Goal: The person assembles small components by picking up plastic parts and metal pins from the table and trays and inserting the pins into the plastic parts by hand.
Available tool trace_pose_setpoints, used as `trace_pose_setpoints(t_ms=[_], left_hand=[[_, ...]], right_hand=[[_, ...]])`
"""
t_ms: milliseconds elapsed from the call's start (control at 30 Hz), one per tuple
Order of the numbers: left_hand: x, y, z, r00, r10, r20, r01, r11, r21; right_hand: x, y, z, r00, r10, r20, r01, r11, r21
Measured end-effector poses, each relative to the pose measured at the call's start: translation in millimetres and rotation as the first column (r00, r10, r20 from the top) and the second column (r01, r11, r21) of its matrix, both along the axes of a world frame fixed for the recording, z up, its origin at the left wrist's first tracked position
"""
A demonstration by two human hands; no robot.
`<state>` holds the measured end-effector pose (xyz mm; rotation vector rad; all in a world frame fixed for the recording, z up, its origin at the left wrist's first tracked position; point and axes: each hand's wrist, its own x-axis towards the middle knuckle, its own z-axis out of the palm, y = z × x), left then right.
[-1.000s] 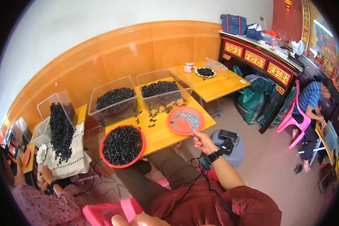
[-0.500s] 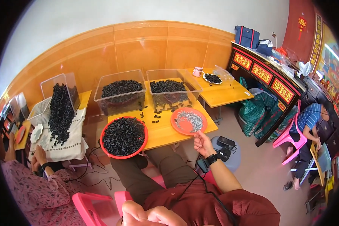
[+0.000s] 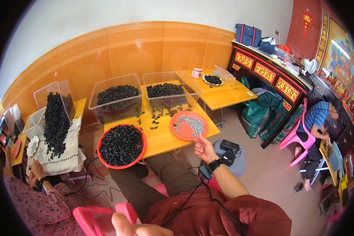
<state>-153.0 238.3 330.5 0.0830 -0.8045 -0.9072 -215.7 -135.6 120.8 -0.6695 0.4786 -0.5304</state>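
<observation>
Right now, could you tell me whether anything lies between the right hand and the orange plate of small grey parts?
Nothing visible does. The right hand is raised just off the table's front edge, right below the orange plate, with only a short open gap between its fingertips and the plate's near rim.

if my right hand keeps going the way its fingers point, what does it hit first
Most likely the orange plate of small silvery parts. The right hand points up and left toward its near rim at the yellow table edge. Depth is unclear, so it may pass just above the rim.
</observation>
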Motion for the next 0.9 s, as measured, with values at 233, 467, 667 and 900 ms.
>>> trace_pose_setpoints(t_ms=[233, 467, 667, 900], left_hand=[[30, -21, -1, 0.363, 0.321, 0.875, -0.370, 0.911, -0.181], [19, -26, -26, 0.611, 0.266, 0.745, -0.306, 0.948, -0.088], [34, -23, -23, 0.702, -0.010, 0.712, 0.017, 1.000, -0.002], [13, -19, -50, 0.673, 0.379, 0.635, -0.316, 0.924, -0.217]], right_hand=[[2, 2, 3, 0.999, -0.038, -0.028, 0.037, 0.998, -0.044], [7, -7, 3, 0.997, -0.060, -0.045, 0.058, 0.997, -0.049], [10, -1, 2, 0.997, -0.047, -0.065, 0.042, 0.996, -0.082], [7, 1, 0, 0.998, -0.047, -0.043, 0.044, 0.997, -0.061]])
